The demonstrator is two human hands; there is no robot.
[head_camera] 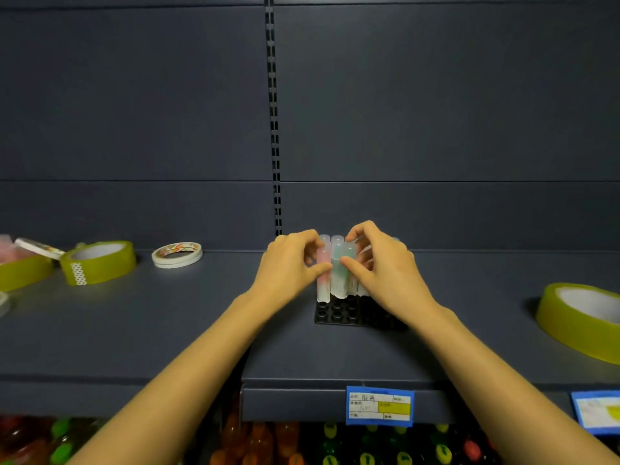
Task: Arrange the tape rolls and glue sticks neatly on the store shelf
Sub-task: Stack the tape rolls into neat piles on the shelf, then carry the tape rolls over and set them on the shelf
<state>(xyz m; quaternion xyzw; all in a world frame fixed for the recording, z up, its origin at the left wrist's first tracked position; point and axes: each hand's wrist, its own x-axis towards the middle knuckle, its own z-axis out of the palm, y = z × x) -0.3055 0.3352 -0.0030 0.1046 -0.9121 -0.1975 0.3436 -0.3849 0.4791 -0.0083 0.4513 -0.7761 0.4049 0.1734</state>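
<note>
Translucent pastel glue sticks are standing in a black socketed plastic tray on the dark grey metal shelf. The left hand and right hand are pinching them from both sides. Uneven squeezing is likely risking toppling the cluster.

A dark grey back panel fills the upper half of the view. A slotted metal upright runs down it from 12 o'clock to near the centre and divides it in two parts. Just below the centre lies a black tray with round sockets. At 5 o'clock there is a blue-edged price label with a yellow field, a second blue-edged label is cut by the border at 4 o'clock, and from 7 to 5 o'clock along the bottom stand drink bottles in orange, green and yellow, dim and blurred.
</note>
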